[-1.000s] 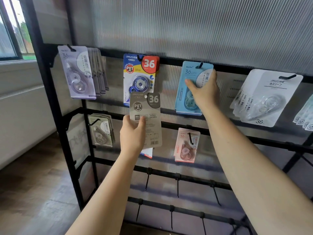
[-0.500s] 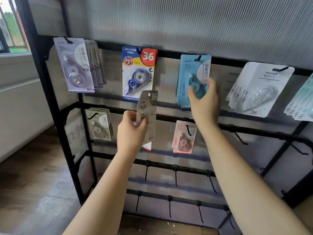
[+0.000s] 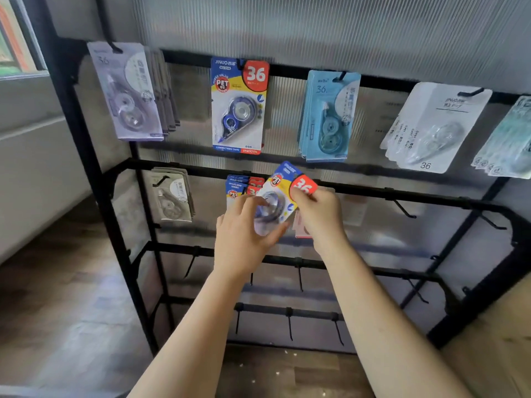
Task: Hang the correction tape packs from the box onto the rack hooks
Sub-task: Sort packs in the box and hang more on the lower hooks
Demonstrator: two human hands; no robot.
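- The left hand (image 3: 244, 237) is bare: no glove, ring or watch shows.
- The right hand (image 3: 319, 214) is likewise bare, with no jewellery visible.
- Both forearms are uncovered from wrist to the bottom edge of the view; no sleeve, cuff or strap shows.
- Fingernails appear short and unpainted, though motion blur softens the detail.

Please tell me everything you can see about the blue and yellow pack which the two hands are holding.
The held pack is a flat card, blue and yellow, with a red patch reading 36 and a clear blister over a bluish tape dispenser. It is tilted, its top leaning right, in front of the rack's second bar. The left hand grips its lower part and the right hand pinches the red corner. It is not on a hook.
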